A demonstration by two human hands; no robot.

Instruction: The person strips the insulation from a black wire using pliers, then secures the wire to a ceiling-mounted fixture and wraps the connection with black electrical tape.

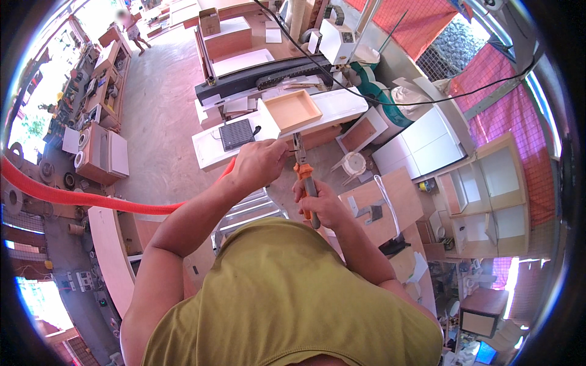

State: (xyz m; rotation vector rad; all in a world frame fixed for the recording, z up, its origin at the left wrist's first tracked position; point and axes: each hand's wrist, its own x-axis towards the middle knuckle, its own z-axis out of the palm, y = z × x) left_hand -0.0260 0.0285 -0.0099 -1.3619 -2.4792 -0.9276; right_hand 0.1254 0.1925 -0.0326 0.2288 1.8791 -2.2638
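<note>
Gripping a pair of combination pliers [303, 169] with orange-and-grey handles, the right hand [320, 205] has its fingers wrapped around the lower handles. The pliers stand nearly upright in the view, in front of the olive shirt [293, 296], head pointing away from the wearer. The left hand [261, 162] is raised just beside the pliers' head, fingers curled and drawn together near the jaws; whether they pinch anything cannot be told, the detail being too small. A red-orange corrugated hose [104, 202] enters from the left edge, passes behind the left forearm and reappears near the wrist. Below the hands lie the metal rungs of a ladder [251, 210]. Beyond them, a white worktop [207, 149] carries a shallow wooden tray [294, 110] and, to its left, a dark gridded panel [237, 134]. To the right stands a white stool [353, 163]; another person [130, 29] appears at far upper left.
</note>
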